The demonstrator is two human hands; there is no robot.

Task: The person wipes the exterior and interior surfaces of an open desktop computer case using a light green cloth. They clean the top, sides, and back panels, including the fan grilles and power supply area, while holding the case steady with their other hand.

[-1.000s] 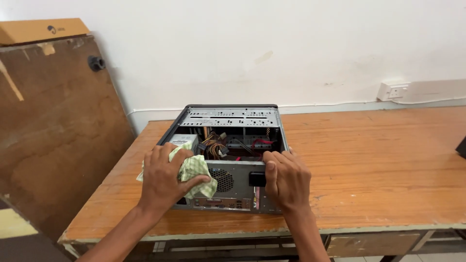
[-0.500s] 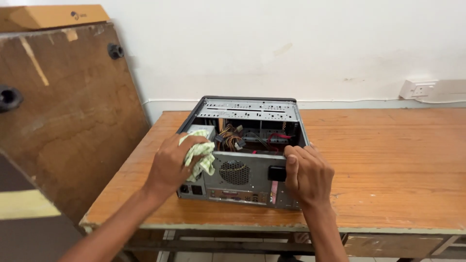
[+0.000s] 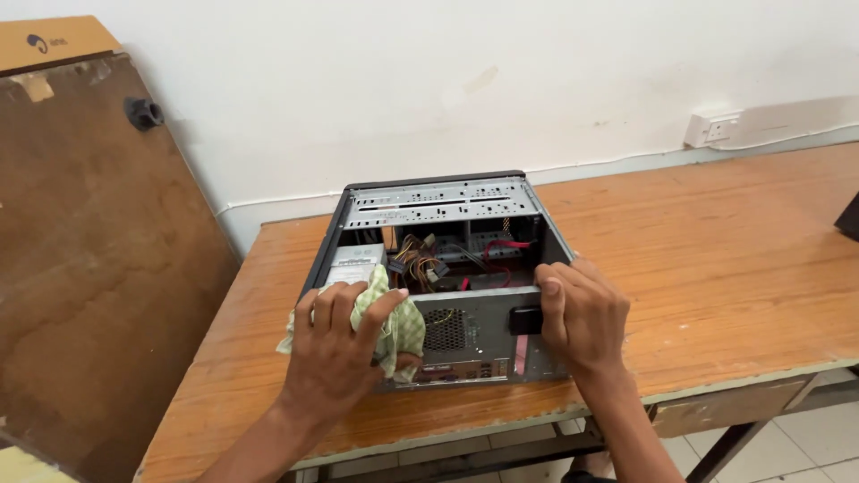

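Open grey metal computer case (image 3: pixel 447 268) lies on the wooden worktop (image 3: pixel 716 259), near its front edge. The left hand (image 3: pixel 335 353) presses a crumpled pale green checked cloth (image 3: pixel 394 322) against its rear panel, grip clamped on it; the right hand (image 3: pixel 582 313) clasps the rear corner. A brown cardboard box (image 3: pixel 49 40) sits top left.

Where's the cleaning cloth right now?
In the head view, the green checked cloth is bunched under the left hand, pressed on the near left corner of the open computer case, beside the round fan grille.
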